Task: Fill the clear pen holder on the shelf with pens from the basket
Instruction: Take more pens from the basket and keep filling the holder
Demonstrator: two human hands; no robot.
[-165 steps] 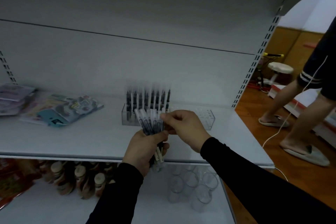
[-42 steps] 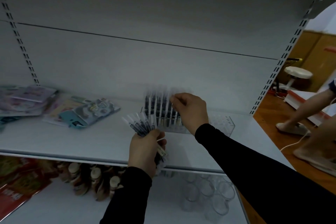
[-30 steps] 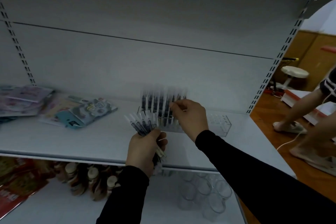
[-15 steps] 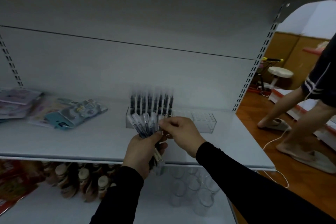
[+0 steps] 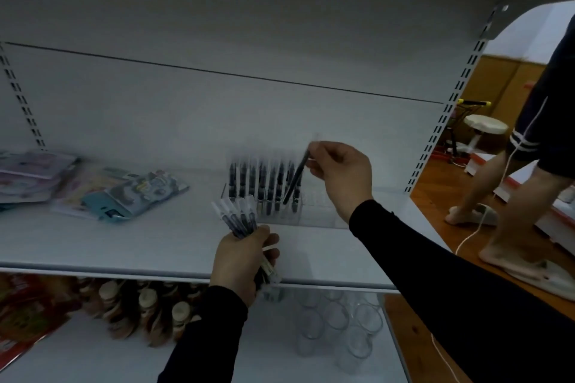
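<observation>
A clear pen holder (image 5: pixel 314 211) stands on the white shelf (image 5: pixel 124 242), its left half packed with several upright dark pens (image 5: pixel 258 177). My right hand (image 5: pixel 342 174) pinches one dark pen (image 5: pixel 295 179) by its top, tilted, with its lower tip at the holder's right-hand pens. My left hand (image 5: pixel 245 258) grips a fanned bundle of pens (image 5: pixel 238 218) in front of the holder, at the shelf's front edge. No basket is in view.
Flat packaged goods (image 5: pixel 124 193) lie on the shelf to the left. Below are bottles (image 5: pixel 146 311) and clear glasses (image 5: pixel 339 326). The upper shelf overhangs closely. A person's bare legs in slippers (image 5: pixel 504 211) stand on the wooden floor at right.
My right hand has drawn one pen from the bundle and carried it up and right to the holder. The left hand keeps the bundle, lower in front.
</observation>
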